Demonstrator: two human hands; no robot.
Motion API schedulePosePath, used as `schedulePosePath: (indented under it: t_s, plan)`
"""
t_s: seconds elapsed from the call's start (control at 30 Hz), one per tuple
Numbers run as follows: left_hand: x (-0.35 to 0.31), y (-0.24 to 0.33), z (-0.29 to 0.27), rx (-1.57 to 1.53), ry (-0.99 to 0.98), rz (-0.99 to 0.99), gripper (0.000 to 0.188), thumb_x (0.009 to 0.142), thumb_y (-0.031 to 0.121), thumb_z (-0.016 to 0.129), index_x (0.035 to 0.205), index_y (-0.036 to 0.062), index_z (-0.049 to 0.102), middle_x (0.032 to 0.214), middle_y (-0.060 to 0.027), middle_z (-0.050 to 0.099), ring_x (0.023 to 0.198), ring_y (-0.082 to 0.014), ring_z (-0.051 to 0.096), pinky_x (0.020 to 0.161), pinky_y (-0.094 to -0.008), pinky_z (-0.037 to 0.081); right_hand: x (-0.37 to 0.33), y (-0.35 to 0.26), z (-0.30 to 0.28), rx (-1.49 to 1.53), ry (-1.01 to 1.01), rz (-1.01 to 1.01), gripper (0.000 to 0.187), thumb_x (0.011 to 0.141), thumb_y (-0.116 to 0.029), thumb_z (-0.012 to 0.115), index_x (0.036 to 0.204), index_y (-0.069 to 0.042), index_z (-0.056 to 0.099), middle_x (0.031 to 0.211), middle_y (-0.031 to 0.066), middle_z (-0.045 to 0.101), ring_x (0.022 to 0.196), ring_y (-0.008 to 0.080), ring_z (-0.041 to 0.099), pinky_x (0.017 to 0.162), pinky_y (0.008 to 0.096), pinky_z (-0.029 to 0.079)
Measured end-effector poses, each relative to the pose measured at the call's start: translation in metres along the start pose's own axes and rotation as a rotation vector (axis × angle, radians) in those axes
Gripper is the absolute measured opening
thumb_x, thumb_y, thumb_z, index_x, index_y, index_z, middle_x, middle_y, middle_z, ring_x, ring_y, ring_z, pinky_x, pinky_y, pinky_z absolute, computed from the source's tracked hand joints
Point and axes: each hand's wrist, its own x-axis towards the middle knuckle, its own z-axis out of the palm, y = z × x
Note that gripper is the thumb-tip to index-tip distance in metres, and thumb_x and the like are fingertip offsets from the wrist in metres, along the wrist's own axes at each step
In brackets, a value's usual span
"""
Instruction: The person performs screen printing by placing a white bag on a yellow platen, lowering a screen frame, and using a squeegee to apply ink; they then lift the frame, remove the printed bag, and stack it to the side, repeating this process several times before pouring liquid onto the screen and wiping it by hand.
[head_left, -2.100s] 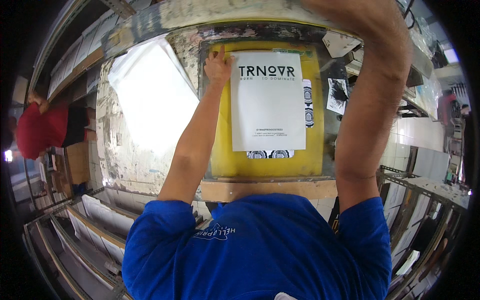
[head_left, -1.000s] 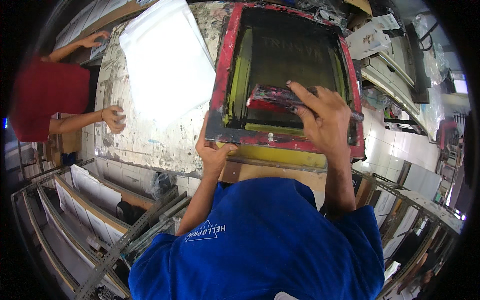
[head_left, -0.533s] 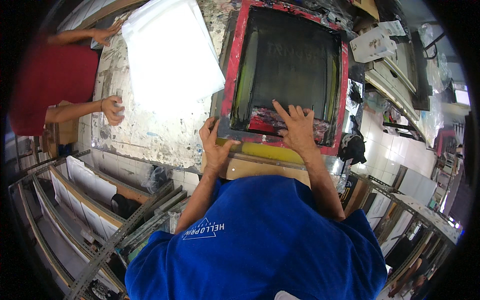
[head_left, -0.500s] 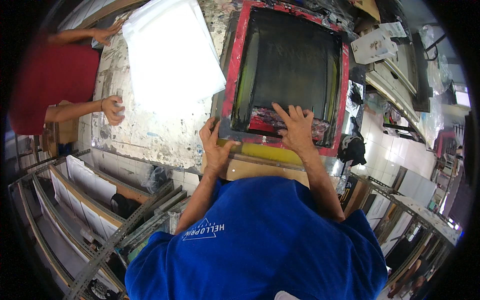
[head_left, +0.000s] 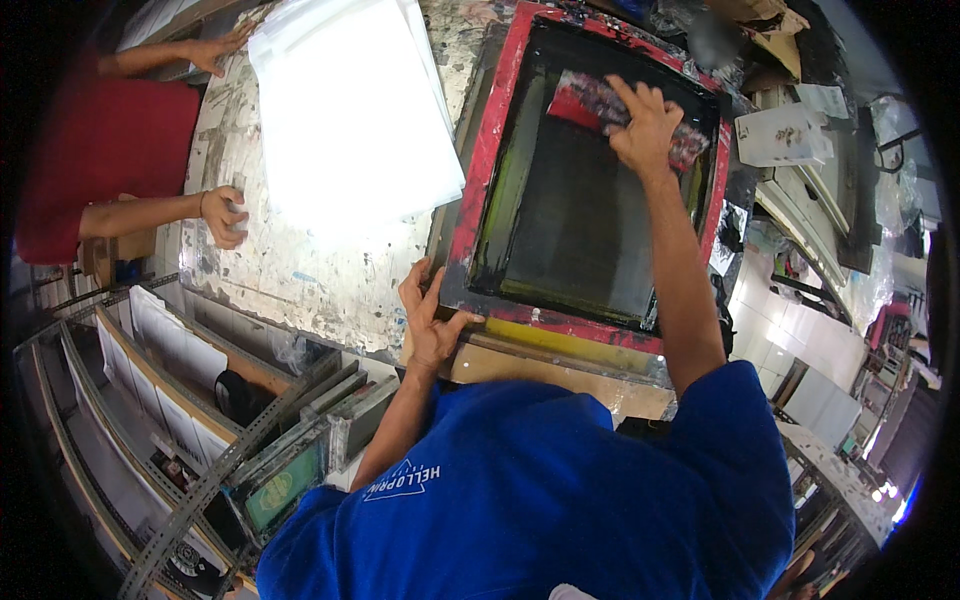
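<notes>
1. Since half a second ago, the right hand (head_left: 645, 130) has travelled from the near end of the screen to its far part, taking the squeegee (head_left: 578, 106) along; the left hand (head_left: 430, 325) has stayed at the frame's near left corner.
2. Right hand: clamped on the squeegee, thumb on the near side, fingers spread over the top. The red, ink-smeared bar sticks out to the left and right of this hand.
3. Below the right hand lies the dark mesh (head_left: 580, 215) on which the squeegee rests, ringed by the red and black frame (head_left: 488, 165).
4. Left hand: thumb and fingers apart around the frame corner, thumb at the near edge. How firmly the fingertips press, I cannot tell.
5. Just right of the left thumb, a yellow strip (head_left: 560, 340) shows under the frame, with a wooden edge (head_left: 560, 382) nearer the body.
6. Beyond the left hand and to its left, white sheets (head_left: 355, 110) lie stacked on the paint-spotted table (head_left: 290, 295).
7. Farther left of that hand, a co-worker in a red shirt (head_left: 130, 160) has one hand (head_left: 222, 217) over the table's edge.
</notes>
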Motion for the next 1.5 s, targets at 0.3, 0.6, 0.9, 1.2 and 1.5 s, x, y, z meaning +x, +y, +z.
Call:
schedulePosePath:
  t_s: [0.3, 0.6, 0.9, 1.2, 1.5]
  plan:
    - [0.002, 0.003, 0.001, -0.077, 0.026, -0.006, 0.092, 0.055, 0.024, 0.096, 0.138, 0.0023, 0.062, 0.148, -0.0212, 0.042, 0.134, -0.0378, 0.044, 0.113, -0.0467, 0.038, 0.089, 0.061, 0.016, 0.064, -0.015, -0.055, 0.070, 0.069, -0.015, 0.082, 0.137, -0.025, 0.065, 0.114, 0.0124, 0.071, 0.107, 0.0331, 0.064, 0.092, 0.0476, 0.045]
    - [-0.003, 0.001, 0.001, -0.042, 0.042, 0.002, 0.095, 0.053, 0.026, 0.096, 0.137, 0.0010, 0.061, 0.136, -0.0196, 0.054, 0.126, -0.0369, 0.049, 0.108, -0.0466, 0.040, 0.108, 0.055, -0.009, 0.163, -0.216, 0.192, 0.057, 0.080, -0.013, 0.076, 0.135, -0.027, 0.068, 0.115, 0.0128, 0.076, 0.096, 0.0345, 0.073, 0.089, 0.0426, 0.054]
    - [0.006, 0.009, 0.001, -0.180, 0.084, 0.060, 0.090, 0.059, 0.031, 0.094, 0.134, -0.0040, 0.061, 0.125, -0.0161, 0.066, 0.114, -0.0325, 0.056, 0.103, -0.0430, 0.041, 0.012, 0.019, -0.088, 0.893, -0.096, 0.525, 0.068, 0.078, 0.014, 0.070, 0.142, -0.008, 0.061, 0.133, 0.0048, 0.066, 0.114, 0.0161, 0.063, 0.099, 0.0282, 0.051]
    - [0.049, 0.083, -0.017, -0.482, 0.322, 0.104, 0.091, 0.067, 0.043, 0.094, 0.131, -0.0116, 0.060, 0.116, -0.0143, 0.064, 0.108, -0.0259, 0.057, 0.095, -0.0395, 0.046, -0.081, -0.157, -0.236, 0.134, -0.286, 0.138, 0.062, 0.077, -0.010, 0.077, 0.136, -0.023, 0.066, 0.112, 0.0163, 0.071, 0.102, 0.0338, 0.069, 0.090, 0.0407, 0.053]
    - [0.178, 0.166, -0.005, -0.790, 0.676, 0.325, 0.049, 0.096, 0.019, 0.066, 0.138, -0.0013, 0.049, 0.120, -0.0106, 0.062, 0.101, -0.0145, 0.060, 0.091, -0.0268, 0.049, 0.016, -0.142, -0.313, 0.126, 0.105, -0.137, 0.053, 0.072, -0.013, 0.071, 0.125, -0.010, 0.072, 0.092, 0.0191, 0.074, 0.078, 0.0265, 0.072, 0.071, 0.0378, 0.057]
